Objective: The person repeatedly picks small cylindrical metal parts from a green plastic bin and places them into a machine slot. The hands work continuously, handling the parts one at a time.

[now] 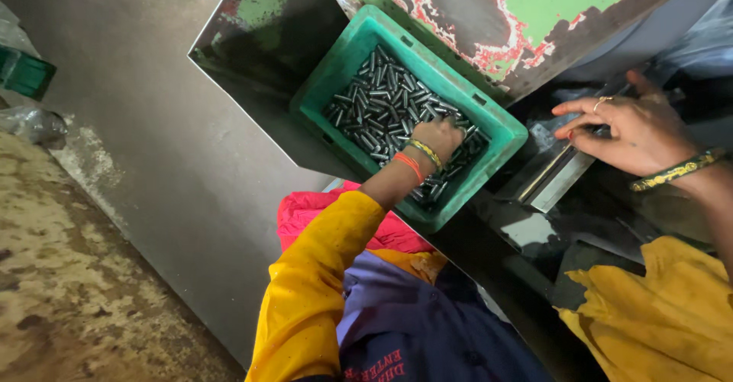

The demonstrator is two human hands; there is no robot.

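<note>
The left hand (437,136) reaches down into a green plastic crate (504,126) that sits tilted against the machine, its long axis running from 11 o'clock to 5 o'clock. The crate holds a heap of small dark metal pins (378,107), short cylinders lying every way. The hand rests on the pins toward the crate's 4 o'clock end, knuckles up, its fingers curled together down into the heap; whether they grip any pins I cannot tell, since the fingertips are buried. 2 bangles, 1 orange and 1 yellow-green, circle that wrist (416,159), and a yellow sleeve (317,275) covers the forearm below.

The right hand (630,132) is well apart, at 3 o'clock from the crate. Its fingers are stretched out and slightly spread, pointing toward 9 o'clock, laid on a dark part of the machine just above a bright metal bar (551,174) that slants from 1 o'clock to 7 o'clock. A ring shows on 1 finger and a green and gold bangle (678,170) sits on the wrist. What lies under the fingertips is too dark to make out.

At 12 o'clock stands a machine panel (550,4) in worn green paint with red patches showing through. A grey metal sheet (175,161) fills the space at 9 o'clock, and a stained floor (69,275) lies at 8 o'clock.
</note>
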